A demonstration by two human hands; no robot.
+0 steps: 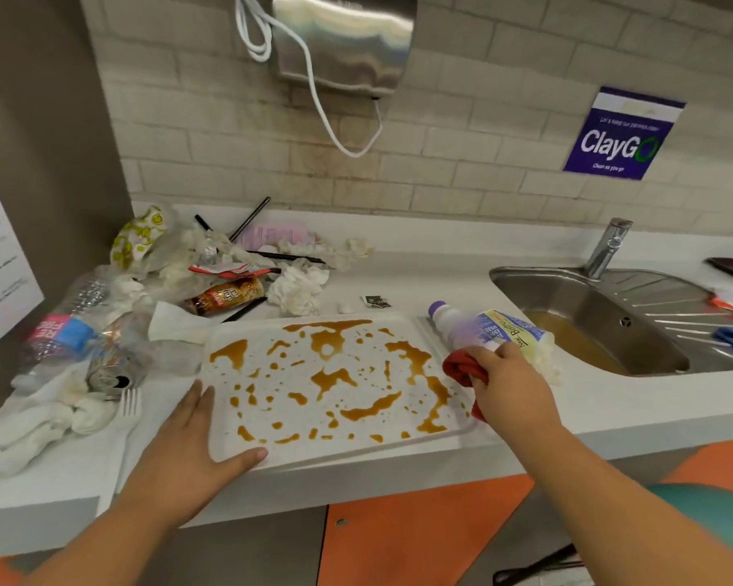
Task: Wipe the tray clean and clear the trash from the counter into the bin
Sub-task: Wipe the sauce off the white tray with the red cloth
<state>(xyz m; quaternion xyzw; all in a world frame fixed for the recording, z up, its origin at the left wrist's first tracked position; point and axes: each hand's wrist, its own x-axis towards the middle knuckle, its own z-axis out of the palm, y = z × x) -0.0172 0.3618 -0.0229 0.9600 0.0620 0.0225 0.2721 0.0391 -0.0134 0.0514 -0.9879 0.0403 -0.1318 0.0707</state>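
1. head view: the white tray lies flat at the near edge of the table, with brown sauce spattered across most of its face.
2. our left hand lies on the tray's near-left corner, fingers spread open and flat, gripping nothing.
3. our right hand is closed around a red cloth at the tray's right rim.
4. we judge the tray light, stiff and slick, so it would slide when wiped; pinning that corner or pinching the raised rim suits it. the cloth is soft and bunches, so it needs a full fist.
5. the trash is heaped far-left: crumpled tissues, a plastic bottle and a fork, all light and crushable.
6. a lying bottle sits just right of the tray, the sink beyond. no bin shows.
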